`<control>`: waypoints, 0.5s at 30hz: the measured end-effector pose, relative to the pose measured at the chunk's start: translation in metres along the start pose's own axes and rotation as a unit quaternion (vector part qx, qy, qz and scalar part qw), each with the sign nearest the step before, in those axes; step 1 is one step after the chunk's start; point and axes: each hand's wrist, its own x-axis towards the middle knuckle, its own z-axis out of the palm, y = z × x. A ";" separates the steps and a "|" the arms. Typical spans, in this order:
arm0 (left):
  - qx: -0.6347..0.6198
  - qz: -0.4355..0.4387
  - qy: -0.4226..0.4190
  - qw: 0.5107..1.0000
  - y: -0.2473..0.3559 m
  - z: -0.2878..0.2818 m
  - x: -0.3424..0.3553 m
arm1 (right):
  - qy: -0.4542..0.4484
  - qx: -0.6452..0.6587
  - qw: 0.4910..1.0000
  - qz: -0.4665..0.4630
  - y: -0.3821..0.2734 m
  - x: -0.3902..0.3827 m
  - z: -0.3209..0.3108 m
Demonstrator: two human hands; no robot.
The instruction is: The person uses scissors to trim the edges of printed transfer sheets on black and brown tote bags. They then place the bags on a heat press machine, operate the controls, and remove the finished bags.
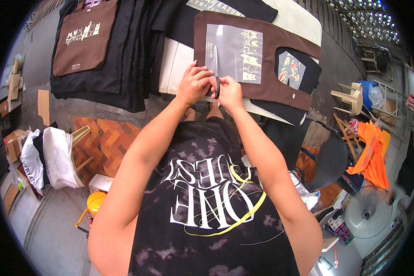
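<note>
Head view: near the upper centre of the frame both hands meet at the near edge of a brown bag (262, 80) that lies flat on a pale table (303, 25). The right hand (230, 92) is clenched around the dark handle of a tool (216, 69); its thin pale blade runs up the frame over a grey sheet (230, 50) laid on the bag. Whether it is a knife or scissors I cannot tell. The left hand (194, 83) is curled, fingertips pressing down just left of the blade at the sheet's lower left edge; it seems to pin the sheet rather than grasp it.

To do this step well, I judge the left fingers should stay close beside the blade but off its line, keeping the sheet flat, while the right hand guides the tool straight along the sheet's left edge without biting into the cloth below.

The sheet is glossy grey, rectangular, with a column of pale cat figures on its right half. The bag is plain brown, its handle opening toward the right showing a printed black garment (292, 69) beneath.

In the upper left, a second brown bag (85, 41) rests on dark cloth (124, 60).
</note>
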 end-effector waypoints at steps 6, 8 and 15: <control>0.012 0.002 -0.003 1.000 0.000 0.000 0.000 | 0.038 -0.107 0.992 -0.045 -0.039 0.062 0.000; 0.008 0.005 -0.007 1.000 0.000 -0.002 0.002 | 0.014 -0.004 1.000 -0.004 -0.053 0.079 -0.001; 0.024 -0.051 -0.061 0.997 0.020 -0.006 0.018 | 0.097 0.023 0.994 -0.039 -0.078 -0.010 -0.036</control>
